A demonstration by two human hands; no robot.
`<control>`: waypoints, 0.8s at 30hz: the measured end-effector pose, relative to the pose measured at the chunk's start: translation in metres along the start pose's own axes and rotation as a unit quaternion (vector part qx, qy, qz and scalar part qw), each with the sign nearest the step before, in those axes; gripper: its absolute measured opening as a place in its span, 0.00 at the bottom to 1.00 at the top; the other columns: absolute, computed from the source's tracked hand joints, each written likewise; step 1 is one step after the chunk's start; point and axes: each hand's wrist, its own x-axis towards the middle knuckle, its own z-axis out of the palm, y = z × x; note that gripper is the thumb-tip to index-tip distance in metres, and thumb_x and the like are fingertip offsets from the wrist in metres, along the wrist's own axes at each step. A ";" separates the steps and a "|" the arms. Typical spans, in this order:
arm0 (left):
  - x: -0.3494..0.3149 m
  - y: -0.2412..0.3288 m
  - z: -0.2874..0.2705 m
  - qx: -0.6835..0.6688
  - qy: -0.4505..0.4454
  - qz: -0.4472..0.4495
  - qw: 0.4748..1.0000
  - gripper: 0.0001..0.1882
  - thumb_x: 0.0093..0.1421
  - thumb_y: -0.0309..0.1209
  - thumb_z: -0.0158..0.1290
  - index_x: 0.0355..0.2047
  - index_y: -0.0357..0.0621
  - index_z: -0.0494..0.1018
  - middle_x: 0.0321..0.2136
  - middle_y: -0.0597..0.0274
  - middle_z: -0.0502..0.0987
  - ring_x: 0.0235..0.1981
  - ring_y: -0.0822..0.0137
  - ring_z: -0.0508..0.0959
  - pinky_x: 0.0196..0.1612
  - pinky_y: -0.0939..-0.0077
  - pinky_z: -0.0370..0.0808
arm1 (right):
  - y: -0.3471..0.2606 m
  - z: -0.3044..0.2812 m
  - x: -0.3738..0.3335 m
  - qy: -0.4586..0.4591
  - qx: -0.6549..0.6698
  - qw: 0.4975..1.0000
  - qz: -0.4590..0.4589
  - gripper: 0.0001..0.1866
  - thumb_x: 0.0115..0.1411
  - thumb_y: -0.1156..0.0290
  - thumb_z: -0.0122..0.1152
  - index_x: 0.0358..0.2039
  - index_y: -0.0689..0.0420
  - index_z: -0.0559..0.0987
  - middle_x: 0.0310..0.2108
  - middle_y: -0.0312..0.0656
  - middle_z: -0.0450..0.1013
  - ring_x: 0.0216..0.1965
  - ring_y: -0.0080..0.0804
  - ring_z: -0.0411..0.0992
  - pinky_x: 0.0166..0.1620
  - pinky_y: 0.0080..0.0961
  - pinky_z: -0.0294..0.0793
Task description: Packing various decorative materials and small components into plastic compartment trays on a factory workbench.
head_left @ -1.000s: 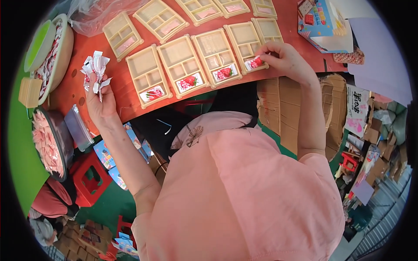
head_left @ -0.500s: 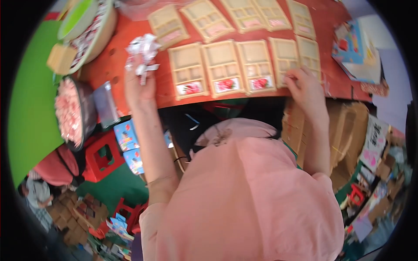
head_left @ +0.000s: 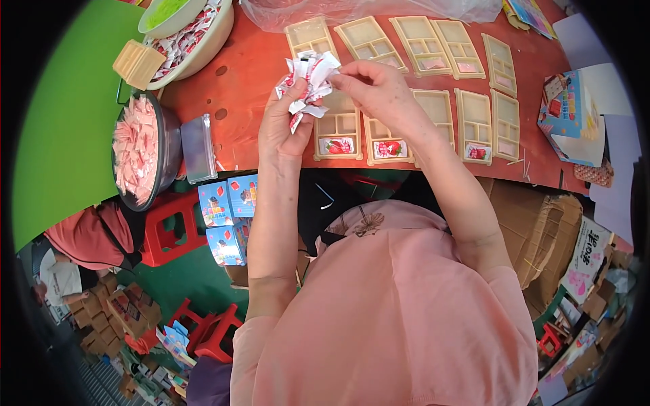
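Over this red table (head_left: 247,95), my left hand (head_left: 281,128) clutches packets (head_left: 308,76), likely light and slippery, best pinched at one end, beside my narrowed right hand (head_left: 379,91), whose hold I cannot tell.

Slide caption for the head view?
Left hand holds a bunch of white-and-red packets, right hand at its edge; beige compartment trays on a red table.

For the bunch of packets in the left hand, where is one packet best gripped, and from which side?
Probably by a free packet end at the upper right of the bunch, pinched between thumb and fingertip, coming from the right. The ends fan outward there, while the left hand covers the lower left. The right hand is at that side.
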 end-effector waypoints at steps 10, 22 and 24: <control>0.021 -0.013 0.003 -0.099 -0.021 -0.035 0.994 0.18 0.60 0.20 0.61 0.51 0.38 0.73 0.41 0.55 0.81 0.36 0.63 0.83 0.34 0.74 0.84 | 0.000 -0.083 -0.059 0.114 0.202 0.973 0.022 0.06 0.64 0.73 0.62 0.33 0.59 0.74 0.19 0.34 0.70 0.16 0.16 0.63 0.20 0.16 0.59; 0.017 -0.020 0.023 0.002 0.021 -0.033 0.999 0.15 0.65 0.23 0.57 0.51 0.34 0.71 0.37 0.51 0.81 0.26 0.68 0.80 0.15 0.89 0.68 | 0.041 -0.226 -0.183 0.340 0.017 0.939 0.041 0.13 0.66 0.73 0.61 0.50 0.59 0.76 0.25 0.32 0.70 0.20 0.14 0.63 0.21 0.14 0.60; 0.020 -0.028 0.027 0.009 0.010 -0.048 0.999 0.16 0.65 0.24 0.58 0.51 0.33 0.71 0.37 0.51 0.81 0.26 0.68 0.80 0.16 0.89 0.68 | 0.043 -0.229 -0.194 0.339 0.010 0.939 0.060 0.13 0.66 0.73 0.60 0.50 0.60 0.77 0.26 0.32 0.71 0.21 0.14 0.64 0.23 0.14 0.61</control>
